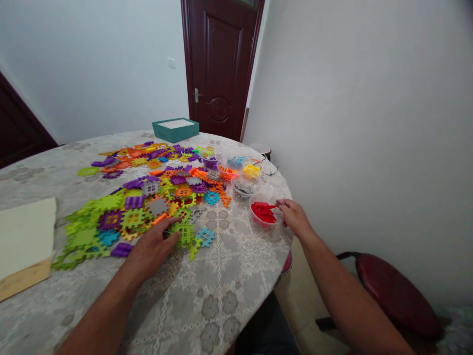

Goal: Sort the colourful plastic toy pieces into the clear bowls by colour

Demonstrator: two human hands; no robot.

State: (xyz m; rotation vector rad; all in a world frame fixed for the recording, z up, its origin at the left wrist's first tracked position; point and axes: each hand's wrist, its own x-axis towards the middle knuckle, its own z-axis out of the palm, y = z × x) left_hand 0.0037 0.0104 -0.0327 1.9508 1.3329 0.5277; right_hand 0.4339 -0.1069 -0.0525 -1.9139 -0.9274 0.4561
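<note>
My left hand (153, 249) is open at the near edge of a large pile of plastic pieces, its fingers apart and touching a green window piece (184, 232). A blue window piece (206, 237) lies just right of it. Over the right rim of a clear round bowl holding red pieces (263, 212), my right hand (293, 216) has its fingers pressed together. What they hold, if anything, is too small to make out. Green, purple, orange and yellow pieces make up the pile.
Further bowls hold gray (244, 188), orange (227, 172), yellow (252, 170) and blue pieces (236, 160). Glasses (271, 171) lie near the table's right edge. A teal box (176, 130) stands at the back, a pale board (25, 236) at left. A red stool (397, 291) is at right.
</note>
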